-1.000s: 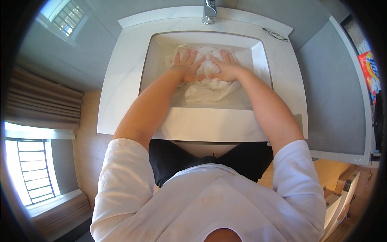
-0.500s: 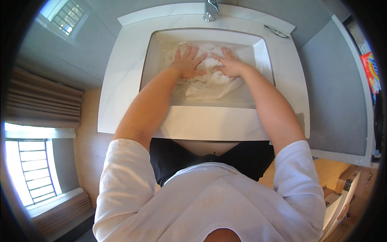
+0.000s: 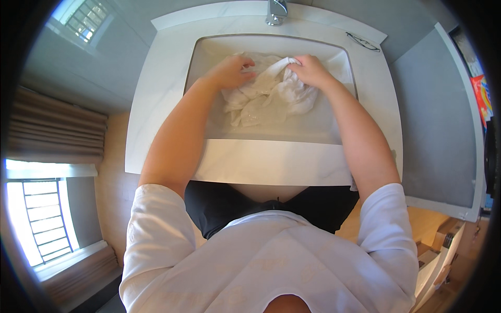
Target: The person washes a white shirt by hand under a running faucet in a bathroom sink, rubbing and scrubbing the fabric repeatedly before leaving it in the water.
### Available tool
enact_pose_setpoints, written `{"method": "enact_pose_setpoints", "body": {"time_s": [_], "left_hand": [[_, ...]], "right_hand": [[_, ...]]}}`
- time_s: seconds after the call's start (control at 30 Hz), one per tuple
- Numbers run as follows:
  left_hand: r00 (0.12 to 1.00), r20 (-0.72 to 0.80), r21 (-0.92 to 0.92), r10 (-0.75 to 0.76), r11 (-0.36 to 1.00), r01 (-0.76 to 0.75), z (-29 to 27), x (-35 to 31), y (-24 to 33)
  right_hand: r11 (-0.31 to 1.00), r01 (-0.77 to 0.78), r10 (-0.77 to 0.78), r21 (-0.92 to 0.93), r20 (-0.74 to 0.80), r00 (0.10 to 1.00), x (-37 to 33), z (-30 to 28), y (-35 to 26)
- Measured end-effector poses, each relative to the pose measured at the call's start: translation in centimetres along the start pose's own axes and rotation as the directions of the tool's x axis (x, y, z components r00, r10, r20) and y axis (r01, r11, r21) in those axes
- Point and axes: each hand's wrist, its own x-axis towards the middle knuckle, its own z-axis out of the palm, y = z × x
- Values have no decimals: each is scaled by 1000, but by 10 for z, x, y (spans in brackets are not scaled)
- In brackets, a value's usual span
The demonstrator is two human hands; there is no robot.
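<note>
A wet white cloth (image 3: 266, 96), crumpled and partly under water, lies in the rectangular sink basin (image 3: 209, 122). At its upper right, my right hand (image 3: 311, 71) is closed on a raised fold and pulls it up in a twist. My left hand (image 3: 233, 72) is over the cloth's left side, its fingers curved and apart, with no fabric visible in them. What kind of garment or linen the cloth is cannot be made out.
A chrome faucet (image 3: 276, 12) stands behind the basin on the marbled white countertop (image 3: 156, 109). Eyeglasses (image 3: 363, 41) lie at the counter's back right. Right of the counter is a grey panel (image 3: 438, 125), with a red packet (image 3: 480, 94) beyond it.
Both hands were spread flat, pressing on the cloth. The right hand has gripped a fold and lifted it; the left has moved left and come up off the cloth.
</note>
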Motion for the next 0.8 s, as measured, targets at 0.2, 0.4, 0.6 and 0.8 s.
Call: {"method": "enact_pose_setpoints", "body": {"time_s": [0.2, 0.4, 0.6, 0.8], "left_hand": [[968, 251, 79, 0, 997, -21, -12, -6, 40], [958, 256, -10, 128, 991, -130, 0, -9, 21], [942, 226, -226, 249, 954, -198, 6, -4, 19], [949, 297, -668, 107, 733, 126, 6, -6, 28]], "right_hand": [[895, -173, 168, 411, 49, 985, 9, -4, 9], [675, -306, 279, 671, 151, 948, 11, -1, 0], [363, -354, 199, 862, 299, 933, 1, 6, -15], [260, -317, 195, 912, 272, 942, -14, -8, -24]]}}
